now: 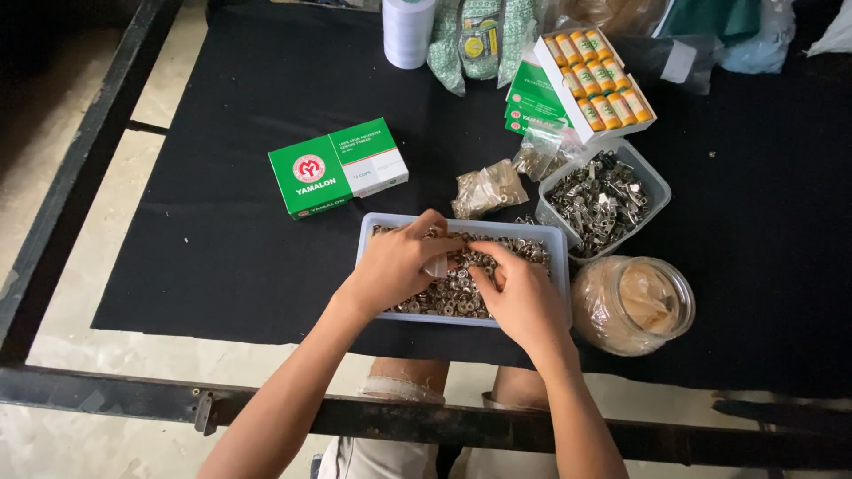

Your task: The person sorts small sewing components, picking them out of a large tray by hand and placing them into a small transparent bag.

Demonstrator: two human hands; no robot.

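Observation:
A pale rectangular plastic tray [555,241] full of small round metal rings [460,293] sits on a black cloth [222,222]. Both hands are inside it. My left hand [395,263] rests palm down over the tray's left half, fingers curled into the rings. My right hand [524,297] lies over the right half, fingertips pinching among the rings near the middle. Whether either hand holds a particular ring is hidden by the fingers.
A green and white box [337,167] lies left of the tray. To the right are a clear tub of metal clips [603,197], a plastic jar [632,303], small bags of metal parts [488,188], an open box of thread spools [595,80], a white spool [408,31].

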